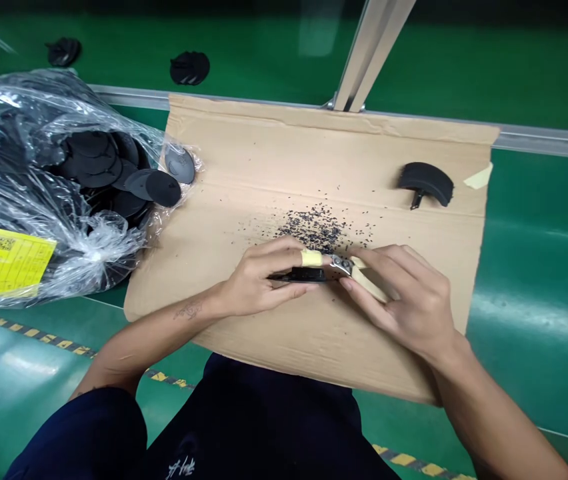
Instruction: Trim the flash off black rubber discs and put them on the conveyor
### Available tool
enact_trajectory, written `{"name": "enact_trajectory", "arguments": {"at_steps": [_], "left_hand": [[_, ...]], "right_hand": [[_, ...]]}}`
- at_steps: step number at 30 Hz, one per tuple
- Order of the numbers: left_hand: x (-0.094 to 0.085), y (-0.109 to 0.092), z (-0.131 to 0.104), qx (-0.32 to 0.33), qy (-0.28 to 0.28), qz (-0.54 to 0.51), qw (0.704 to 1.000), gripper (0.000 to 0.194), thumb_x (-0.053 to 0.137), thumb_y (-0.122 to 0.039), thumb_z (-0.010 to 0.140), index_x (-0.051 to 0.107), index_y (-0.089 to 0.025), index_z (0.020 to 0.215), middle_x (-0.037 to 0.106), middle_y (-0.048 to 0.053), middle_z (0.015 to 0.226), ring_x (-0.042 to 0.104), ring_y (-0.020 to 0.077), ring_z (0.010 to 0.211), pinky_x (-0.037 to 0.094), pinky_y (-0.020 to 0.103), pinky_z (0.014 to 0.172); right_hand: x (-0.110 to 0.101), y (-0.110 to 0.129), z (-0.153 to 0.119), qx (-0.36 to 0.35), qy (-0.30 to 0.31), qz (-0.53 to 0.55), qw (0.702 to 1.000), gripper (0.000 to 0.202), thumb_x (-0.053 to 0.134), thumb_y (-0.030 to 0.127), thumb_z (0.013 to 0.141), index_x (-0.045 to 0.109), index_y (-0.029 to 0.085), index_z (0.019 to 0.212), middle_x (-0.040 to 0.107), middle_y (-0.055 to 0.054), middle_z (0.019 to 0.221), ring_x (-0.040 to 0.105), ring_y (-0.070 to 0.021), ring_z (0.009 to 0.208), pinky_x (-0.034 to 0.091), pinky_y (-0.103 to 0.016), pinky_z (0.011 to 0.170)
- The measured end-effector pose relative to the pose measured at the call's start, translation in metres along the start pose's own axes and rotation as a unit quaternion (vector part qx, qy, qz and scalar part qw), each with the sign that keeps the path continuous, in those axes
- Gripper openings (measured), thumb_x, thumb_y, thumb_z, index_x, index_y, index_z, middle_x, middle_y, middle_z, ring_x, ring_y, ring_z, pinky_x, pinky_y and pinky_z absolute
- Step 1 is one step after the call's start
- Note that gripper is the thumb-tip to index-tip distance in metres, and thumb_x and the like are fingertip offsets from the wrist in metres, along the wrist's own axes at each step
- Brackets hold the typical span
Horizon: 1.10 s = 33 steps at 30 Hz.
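Note:
My left hand [259, 280] grips a flat black plastic part [300, 275] edge-on over a sheet of brown cardboard [244, 173]; its index finger wears a band of yellow tape. My right hand [404, 297] holds a small trimming blade [359, 272] with a tape-wrapped handle, its metal tip touching the part's right end. Black shavings [314, 227] lie scattered on the cardboard just beyond both hands. A curved black part [427, 183] rests alone at the cardboard's far right.
A clear plastic bag [24, 220] with a yellow label holds several black round parts [109, 167] at left. More black parts [190, 68] lie on the green surface beyond a metal rail [549, 141]. A slanted metal post [369, 47] rises at top.

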State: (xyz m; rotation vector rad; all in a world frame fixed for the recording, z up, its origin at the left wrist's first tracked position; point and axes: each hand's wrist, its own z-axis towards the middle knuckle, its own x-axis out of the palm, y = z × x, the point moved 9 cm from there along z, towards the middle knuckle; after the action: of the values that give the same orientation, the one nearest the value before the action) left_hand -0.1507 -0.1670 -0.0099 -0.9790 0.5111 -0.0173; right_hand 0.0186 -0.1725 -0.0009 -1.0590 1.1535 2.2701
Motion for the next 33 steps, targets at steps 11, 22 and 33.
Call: {"name": "enact_trajectory", "arguments": {"at_steps": [11, 22, 33], "left_hand": [[-0.022, 0.004, -0.002, -0.035, -0.126, 0.043, 0.990, 0.024, 0.075, -0.030, 0.090, 0.072, -0.018, 0.110, 0.071, 0.005, 0.096, 0.065, 0.0145, 0.087, 0.054, 0.027, 0.076], [0.009, -0.004, -0.004, 0.049, 0.001, 0.181, 0.982, 0.025, 0.061, -0.013, 0.093, 0.067, -0.018, 0.117, 0.070, 0.008, 0.104, 0.065, 0.0176, 0.092, 0.057, 0.032, 0.079], [-0.004, 0.002, 0.000, 0.010, -0.024, 0.032, 0.999, 0.025, 0.066, -0.010, 0.091, 0.071, -0.016, 0.115, 0.075, 0.008, 0.104, 0.071, 0.0157, 0.099, 0.060, 0.028, 0.086]], "right_hand": [[0.003, -0.001, 0.001, 0.047, 0.030, 0.167, 0.984, 0.023, 0.071, 0.029, 0.092, 0.070, 0.023, 0.114, 0.071, -0.012, 0.125, 0.070, -0.0262, 0.114, 0.061, -0.040, 0.092], [0.008, 0.047, -0.011, -0.190, -0.019, -0.104, 0.976, 0.030, 0.079, 0.034, 0.087, 0.066, 0.015, 0.106, 0.078, -0.015, 0.109, 0.072, -0.0207, 0.082, 0.049, -0.032, 0.058], [-0.030, 0.004, -0.002, -0.051, -0.079, -0.004, 0.996, 0.038, 0.078, 0.025, 0.086, 0.066, 0.025, 0.122, 0.076, -0.007, 0.103, 0.070, -0.0224, 0.083, 0.057, -0.038, 0.072]]}}
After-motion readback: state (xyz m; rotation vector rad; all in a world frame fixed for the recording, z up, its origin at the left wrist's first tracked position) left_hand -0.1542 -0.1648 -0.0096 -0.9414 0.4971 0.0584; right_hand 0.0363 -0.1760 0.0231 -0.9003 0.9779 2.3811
